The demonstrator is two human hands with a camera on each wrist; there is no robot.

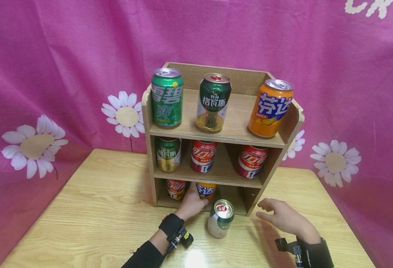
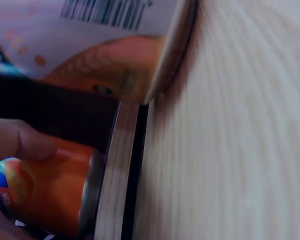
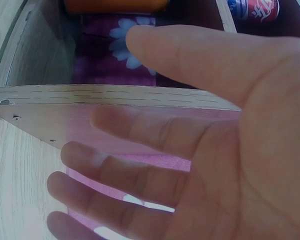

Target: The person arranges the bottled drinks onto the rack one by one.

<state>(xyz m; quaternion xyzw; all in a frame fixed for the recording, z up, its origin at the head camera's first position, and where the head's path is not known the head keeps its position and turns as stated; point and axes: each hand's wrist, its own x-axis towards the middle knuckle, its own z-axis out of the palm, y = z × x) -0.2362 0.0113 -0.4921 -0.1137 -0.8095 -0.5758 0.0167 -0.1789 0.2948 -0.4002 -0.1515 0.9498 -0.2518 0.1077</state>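
Reaching into the bottom level of a small wooden shelf point(image 1: 223, 138), my left hand point(image 1: 191, 204) grips an orange soda can point(image 1: 206, 189). In the left wrist view the thumb lies along the side of this orange can point(image 2: 60, 190), which stands inside the shelf's front edge point(image 2: 117, 175). A green-and-white can point(image 1: 220, 219) with a gold top stands on the table just in front of the shelf, to the right of the left hand. My right hand point(image 1: 288, 220) hovers by the shelf's lower right corner, fingers extended and holding nothing; its palm point(image 3: 260, 150) shows in the right wrist view.
Left of the orange can stands a red can point(image 1: 176, 189). The middle level holds a green can point(image 1: 168, 154) and two red cans, one centred point(image 1: 203, 156). On top are a light-green can point(image 1: 167, 98), a dark-green can point(image 1: 214, 102) and another orange can point(image 1: 271, 108). Pink cloth point(image 1: 82, 74) hangs behind.
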